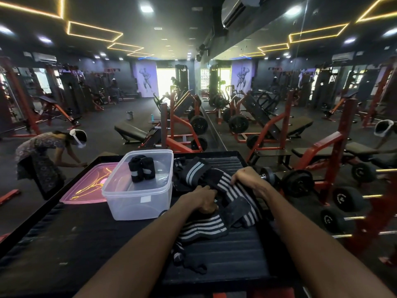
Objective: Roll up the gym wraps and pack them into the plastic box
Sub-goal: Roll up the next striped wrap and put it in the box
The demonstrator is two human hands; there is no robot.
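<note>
On top of a black table (64, 239), a pile of gym wraps (217, 203) lies on the right half, black with white stripes. Some wraps hang close to the near edge, and one dark end (189, 261) trails toward the person. The left hand (204, 201) is curled down onto the pile and seems to pinch a bit of wrap, though the fingertips are tucked under and hard to see. The right hand (247, 177) lies on the pile farther back, its fingers bent over a striped wrap near the table's right edge.

Just left of the pile stands the clear plastic box (137, 203), open at the top. Two rolled wraps (141, 168) stand upright inside it, at the back, touching each other. Most of the box floor is bare. A pink lid (86, 188) lies flat beside the box, touching its left side and reaching close to the table's left edge.

Near the person, the left part of the table is bare and wide. Past the right edge sit dumbbells (330, 218) on a rack. Another person (43, 153) bends down beyond the far left corner.
</note>
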